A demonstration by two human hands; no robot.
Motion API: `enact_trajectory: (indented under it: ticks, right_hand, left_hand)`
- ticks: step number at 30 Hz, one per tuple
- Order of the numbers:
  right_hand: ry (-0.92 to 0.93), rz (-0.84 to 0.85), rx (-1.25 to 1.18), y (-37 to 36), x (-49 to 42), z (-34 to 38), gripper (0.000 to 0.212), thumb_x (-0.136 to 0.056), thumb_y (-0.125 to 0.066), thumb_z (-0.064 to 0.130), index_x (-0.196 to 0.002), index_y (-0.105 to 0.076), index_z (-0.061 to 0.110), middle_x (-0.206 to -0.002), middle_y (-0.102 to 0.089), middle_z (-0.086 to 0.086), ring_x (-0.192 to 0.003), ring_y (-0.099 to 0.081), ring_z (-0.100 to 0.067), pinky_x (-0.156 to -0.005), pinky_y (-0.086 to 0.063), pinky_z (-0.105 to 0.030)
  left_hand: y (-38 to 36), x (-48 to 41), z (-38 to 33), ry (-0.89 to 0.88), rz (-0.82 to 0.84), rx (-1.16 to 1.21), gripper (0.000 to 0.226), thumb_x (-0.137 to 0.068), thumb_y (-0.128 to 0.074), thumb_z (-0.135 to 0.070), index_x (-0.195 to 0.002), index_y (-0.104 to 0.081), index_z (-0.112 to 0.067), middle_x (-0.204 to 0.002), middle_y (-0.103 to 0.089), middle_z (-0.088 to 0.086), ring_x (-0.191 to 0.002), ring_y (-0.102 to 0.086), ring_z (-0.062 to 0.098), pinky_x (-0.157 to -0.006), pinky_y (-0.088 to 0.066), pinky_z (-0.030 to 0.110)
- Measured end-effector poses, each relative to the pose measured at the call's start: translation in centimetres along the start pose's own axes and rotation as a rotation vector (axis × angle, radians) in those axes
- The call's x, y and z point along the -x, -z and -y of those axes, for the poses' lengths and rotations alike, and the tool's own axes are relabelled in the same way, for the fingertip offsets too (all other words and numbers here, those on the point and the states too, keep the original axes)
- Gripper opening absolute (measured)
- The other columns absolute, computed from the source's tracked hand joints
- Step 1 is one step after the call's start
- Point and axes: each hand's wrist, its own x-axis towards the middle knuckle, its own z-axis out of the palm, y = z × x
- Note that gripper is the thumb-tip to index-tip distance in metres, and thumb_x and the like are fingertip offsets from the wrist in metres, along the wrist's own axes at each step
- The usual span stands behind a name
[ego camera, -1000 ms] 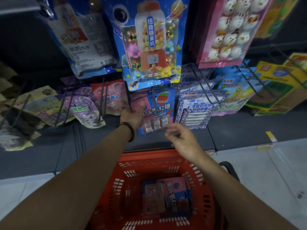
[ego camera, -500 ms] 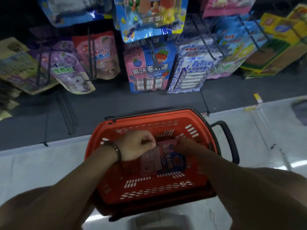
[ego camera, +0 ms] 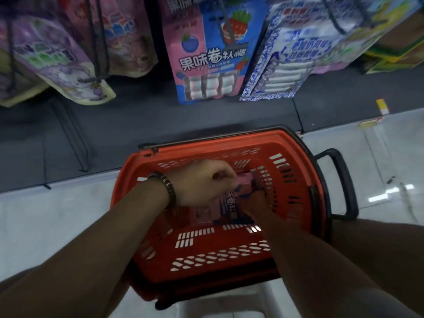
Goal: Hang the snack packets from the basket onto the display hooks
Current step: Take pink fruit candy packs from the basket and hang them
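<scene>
Both my hands are inside the red basket [ego camera: 202,260] on the floor. My left hand [ego camera: 204,182], with a bead bracelet on the wrist, pinches the top edge of a pink-and-blue snack packet [ego camera: 215,210] lying in the basket. My right hand [ego camera: 254,200] grips the same packet at its right side, its fingers mostly hidden under it. On the rack above, matching pink-and-blue packets [ego camera: 206,51] hang from a wire display hook [ego camera: 227,31].
Purple packets [ego camera: 52,58] hang at the left and blue-white patterned packets [ego camera: 291,56] at the right of the rack. A dark shelf base [ego camera: 137,120] runs under them. The basket's black handle [ego camera: 341,184] sticks out right over the pale tiled floor [ego camera: 390,175].
Both hands came down from the hanging packets into the basket and took hold of the packet there. The view dropped toward the basket and moved closer.
</scene>
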Motion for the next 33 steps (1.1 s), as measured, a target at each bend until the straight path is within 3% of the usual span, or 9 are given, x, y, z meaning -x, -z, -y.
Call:
enact_trajectory:
  ticks: [4, 7, 8, 13, 19, 24, 27, 30, 33]
  right_hand:
    - [0.079, 0.1, -0.079, -0.8, -0.8, 1.0, 0.043, -0.115, -0.037, 0.024, -0.155, -0.044, 0.01, -0.158, -0.051, -0.012, -0.146, -0.049, -0.034, -0.112, -0.045, -0.038]
    - [-0.009, 0.257, -0.359, -0.5, -1.0, 1.4, 0.021, -0.108, -0.056, 0.016, -0.122, -0.064, 0.002, -0.094, -0.075, -0.008, -0.088, -0.076, -0.029, -0.061, -0.059, -0.025]
    - [0.048, 0.272, -0.361, -0.1, -0.8, 1.5, 0.015, -0.106, -0.06, 0.009, -0.116, -0.065, 0.0, -0.091, -0.075, -0.01, -0.083, -0.075, -0.029, -0.059, -0.059, -0.026]
    - [0.272, 0.37, -0.154, 4.0, 2.0, 3.5, 0.02, -0.101, -0.064, 0.01, -0.12, -0.071, 0.008, -0.107, -0.076, -0.011, -0.098, -0.074, -0.027, -0.086, -0.065, -0.041]
    - [0.631, 0.54, 0.199, 11.9, 8.4, 8.9, 0.02, -0.102, -0.063, 0.002, -0.096, -0.069, 0.019, -0.086, -0.073, 0.009, -0.075, -0.066, -0.009, -0.068, -0.054, -0.023]
    - [0.863, 0.633, 0.297, 18.1, 15.2, 13.3, 0.015, -0.102, -0.066, 0.005, -0.115, -0.068, 0.011, -0.114, -0.077, -0.007, -0.099, -0.072, -0.024, -0.088, -0.059, -0.036]
    - [0.969, 0.598, 0.293, 21.5, 19.4, 14.5, 0.018, -0.102, -0.07, 0.023, -0.119, -0.071, 0.018, -0.118, -0.08, 0.0, -0.103, -0.078, -0.021, -0.092, -0.063, -0.04]
    - [1.046, 0.39, 0.18, 23.3, 21.9, 14.6, 0.019, -0.103, -0.069, 0.033, -0.101, -0.076, 0.015, -0.095, -0.08, -0.003, -0.082, -0.071, -0.016, -0.075, -0.056, -0.036]
    - [1.04, 0.203, -0.274, 23.3, 22.4, 13.5, 0.023, -0.097, -0.078, 0.034, -0.084, -0.076, 0.015, -0.088, -0.078, -0.012, -0.084, -0.071, -0.02, -0.08, -0.053, -0.04]
  left_hand:
    - [0.4, -0.5, 0.0, 0.024, -0.069, -0.054, 0.019, -0.104, -0.058, -0.046, -0.115, -0.07, -0.036, -0.111, -0.072, -0.012, -0.099, -0.07, 0.011, -0.093, -0.06, 0.043]
    - [0.8, -0.7, 1.1, 0.104, -0.093, -0.2, 0.02, -0.104, -0.058, -0.044, -0.116, -0.069, -0.032, -0.119, -0.07, -0.008, -0.107, -0.066, 0.014, -0.097, -0.056, 0.04]
    - [0.8, -0.8, 1.6, 0.133, -0.084, -0.237, 0.019, -0.104, -0.058, -0.044, -0.115, -0.068, -0.031, -0.119, -0.07, -0.008, -0.107, -0.066, 0.015, -0.096, -0.055, 0.038]
    - [1.0, -0.5, 3.0, 0.193, -0.054, -0.347, 0.021, -0.102, -0.061, -0.047, -0.113, -0.069, -0.032, -0.12, -0.071, -0.005, -0.106, -0.065, 0.017, -0.096, -0.054, 0.037]
    - [0.2, 2.1, 1.5, 0.16, -0.203, -0.017, 0.061, -0.084, -0.082, -0.048, -0.136, -0.058, -0.027, -0.132, -0.062, -0.009, -0.126, -0.06, 0.012, -0.113, -0.047, 0.037]
    - [-0.3, 5.5, 1.6, 0.0, -0.269, 0.183, 0.048, -0.079, -0.092, -0.019, -0.12, -0.068, -0.028, -0.111, -0.077, -0.016, -0.098, -0.071, -0.012, -0.092, -0.058, 0.017]
    - [-0.4, 7.3, 1.0, -0.061, -0.359, 0.344, 0.039, -0.086, -0.088, -0.025, -0.122, -0.075, -0.021, -0.12, -0.08, -0.006, -0.114, -0.075, 0.012, -0.102, -0.059, 0.039]
    - [-1.0, 8.5, 0.0, -0.101, -0.521, 0.511, 0.026, -0.093, -0.077, -0.006, -0.119, -0.076, -0.012, -0.111, -0.082, -0.002, -0.107, -0.078, 0.018, -0.092, -0.064, 0.032]
    - [-2.2, 9.7, -1.1, -0.117, -0.673, 0.572, 0.024, -0.094, -0.077, -0.006, -0.114, -0.076, -0.017, -0.109, -0.082, -0.003, -0.102, -0.079, 0.016, -0.088, -0.064, 0.029]
